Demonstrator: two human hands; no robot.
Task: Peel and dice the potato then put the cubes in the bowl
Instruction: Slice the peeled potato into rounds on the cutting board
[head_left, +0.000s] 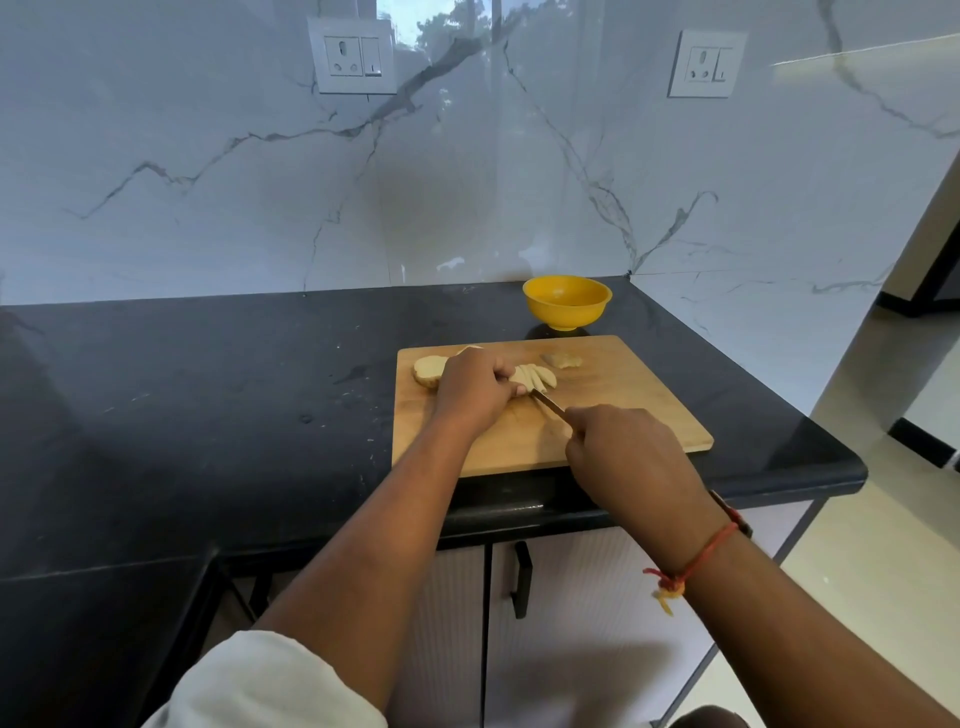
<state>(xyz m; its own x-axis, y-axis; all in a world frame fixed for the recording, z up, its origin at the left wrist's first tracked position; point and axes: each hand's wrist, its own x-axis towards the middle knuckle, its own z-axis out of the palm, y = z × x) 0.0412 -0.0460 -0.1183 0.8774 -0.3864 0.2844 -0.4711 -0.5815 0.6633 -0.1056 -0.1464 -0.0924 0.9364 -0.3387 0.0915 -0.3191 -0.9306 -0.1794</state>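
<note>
A wooden cutting board (623, 405) lies on the black counter. On it, my left hand (470, 392) presses down on a fanned stack of pale potato slices (535, 378). An uncut potato piece (427, 370) sits just left of that hand. A small scrap, maybe peel (561, 359), lies farther back. My right hand (631, 457) grips a knife (548, 404) whose blade points toward the slices, tip at their near edge. A yellow bowl (567, 301) stands behind the board and looks empty.
The black counter (208, 415) stretches left and ends in a rounded corner at the right (852, 467). A marble wall with two sockets rises behind. Cabinet doors with a black handle (521, 577) sit below the front edge.
</note>
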